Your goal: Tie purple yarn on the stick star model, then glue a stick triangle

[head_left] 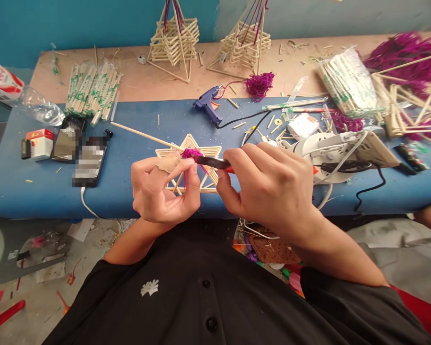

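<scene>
My left hand (165, 187) is closed in a pinch on purple yarn (191, 153) bunched at the end of a thin wooden stick (140, 134), which points up and left. A beige bandage wraps one of its fingers. Gripped in my right hand (269, 179) is a dark-bladed knife (211, 162) with red on its handle. Its tip meets the yarn close to my left fingertips. Below both hands lies a star-shaped frame of stacked sticks (189, 140) on the blue table cover, partly hidden by my left hand. Purple strands cross the frame.
A blue glue gun (208, 104) lies beyond the frame. Two stick structures (175, 40) stand at the back. Bagged sticks (91, 91), a phone (90, 160) and a plastic bottle (39, 105) are left. A white fan (330, 153) and purple yarn heaps (405, 60) are right.
</scene>
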### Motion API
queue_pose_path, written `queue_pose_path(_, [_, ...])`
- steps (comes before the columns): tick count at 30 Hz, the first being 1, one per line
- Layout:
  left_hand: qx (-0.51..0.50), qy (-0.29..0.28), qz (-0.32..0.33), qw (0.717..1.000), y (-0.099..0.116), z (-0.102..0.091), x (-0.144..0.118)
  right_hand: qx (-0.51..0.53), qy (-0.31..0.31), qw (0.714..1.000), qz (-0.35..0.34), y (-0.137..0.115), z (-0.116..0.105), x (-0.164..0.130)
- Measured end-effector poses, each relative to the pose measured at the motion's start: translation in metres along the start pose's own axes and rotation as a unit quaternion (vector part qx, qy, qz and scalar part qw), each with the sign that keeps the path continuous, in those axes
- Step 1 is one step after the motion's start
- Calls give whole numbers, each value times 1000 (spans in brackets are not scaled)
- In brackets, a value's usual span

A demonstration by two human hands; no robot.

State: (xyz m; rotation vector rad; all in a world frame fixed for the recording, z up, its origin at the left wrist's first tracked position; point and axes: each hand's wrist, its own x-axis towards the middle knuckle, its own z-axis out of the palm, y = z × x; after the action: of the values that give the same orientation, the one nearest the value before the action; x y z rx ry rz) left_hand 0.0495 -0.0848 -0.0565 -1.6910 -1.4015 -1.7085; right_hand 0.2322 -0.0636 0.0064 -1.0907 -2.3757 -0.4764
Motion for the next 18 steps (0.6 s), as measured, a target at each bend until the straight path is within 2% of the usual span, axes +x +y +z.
queue_pose_path(3, [-10, 17, -3, 1000, 0, 1, 1, 19, -4, 1000, 5, 0, 1, -1])
queue_pose_path(9, [-15, 1, 39, 999, 2, 0, 8, 19, 4, 1000, 11, -1, 0, -2])
queue_pose_path(18, [21, 2, 11, 1000, 7, 0, 8, 11, -7, 1000, 12, 1, -3, -5])
